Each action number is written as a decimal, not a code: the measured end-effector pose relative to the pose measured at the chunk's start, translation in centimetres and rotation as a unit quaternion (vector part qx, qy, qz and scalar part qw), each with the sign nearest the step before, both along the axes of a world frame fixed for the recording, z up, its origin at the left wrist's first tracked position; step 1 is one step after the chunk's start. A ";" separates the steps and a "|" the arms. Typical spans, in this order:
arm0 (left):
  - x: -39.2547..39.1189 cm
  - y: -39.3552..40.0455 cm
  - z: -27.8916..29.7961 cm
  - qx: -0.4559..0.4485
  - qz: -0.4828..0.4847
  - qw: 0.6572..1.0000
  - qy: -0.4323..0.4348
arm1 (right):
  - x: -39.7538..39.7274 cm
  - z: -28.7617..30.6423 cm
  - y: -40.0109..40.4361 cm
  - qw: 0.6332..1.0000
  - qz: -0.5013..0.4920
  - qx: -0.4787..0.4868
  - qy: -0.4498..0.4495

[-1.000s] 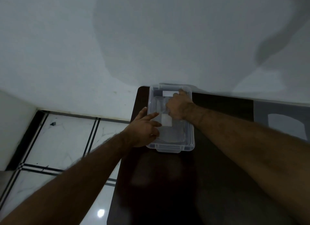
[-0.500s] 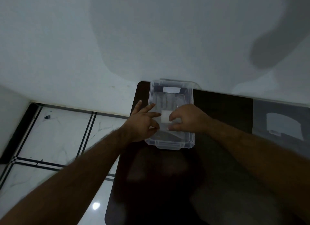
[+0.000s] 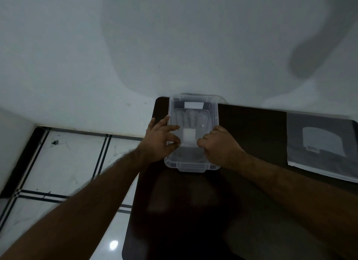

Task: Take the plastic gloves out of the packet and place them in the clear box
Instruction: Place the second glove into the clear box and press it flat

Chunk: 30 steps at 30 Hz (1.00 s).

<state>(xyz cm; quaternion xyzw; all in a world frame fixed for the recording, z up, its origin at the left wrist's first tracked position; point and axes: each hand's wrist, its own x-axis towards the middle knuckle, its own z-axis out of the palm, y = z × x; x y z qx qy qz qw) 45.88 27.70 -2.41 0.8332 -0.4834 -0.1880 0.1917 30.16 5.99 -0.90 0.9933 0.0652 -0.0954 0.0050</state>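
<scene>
A clear plastic box (image 3: 190, 165) stands at the far left end of a dark table, against the wall. Inside it lie thin see-through plastic gloves (image 3: 191, 117), fingers pointing away from me, with a white square patch (image 3: 188, 135) on them. My left hand (image 3: 161, 140) reaches over the box's left rim, fingers spread, thumb and fingertips touching the gloves beside the patch. My right hand (image 3: 219, 144) is curled at the box's right rim, fingers bent down onto the gloves. The packet (image 3: 321, 145), flat and greyish with a pale label, lies to the right.
The dark table (image 3: 193, 211) ends at its left edge just beside the box, with white tiled floor (image 3: 64, 159) below. A white wall (image 3: 174, 46) rises directly behind the box and table.
My right hand has drawn back from the far end of the box to its right rim near me, uncovering the gloves. My left hand has stayed at the left rim.
</scene>
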 end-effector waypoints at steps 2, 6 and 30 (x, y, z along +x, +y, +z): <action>0.0 0.1 -0.1 0.011 -0.014 1.000 -0.009 | -0.2 0.9 0.4 1.000 0.014 -0.016 0.017; 0.1 0.2 0.2 0.050 -0.041 0.998 -0.014 | -0.6 1.3 0.8 0.998 0.024 -0.012 0.057; -2.1 0.5 1.4 0.204 -0.253 0.915 -0.241 | 7.9 -1.9 0.6 0.981 -0.055 -0.077 0.169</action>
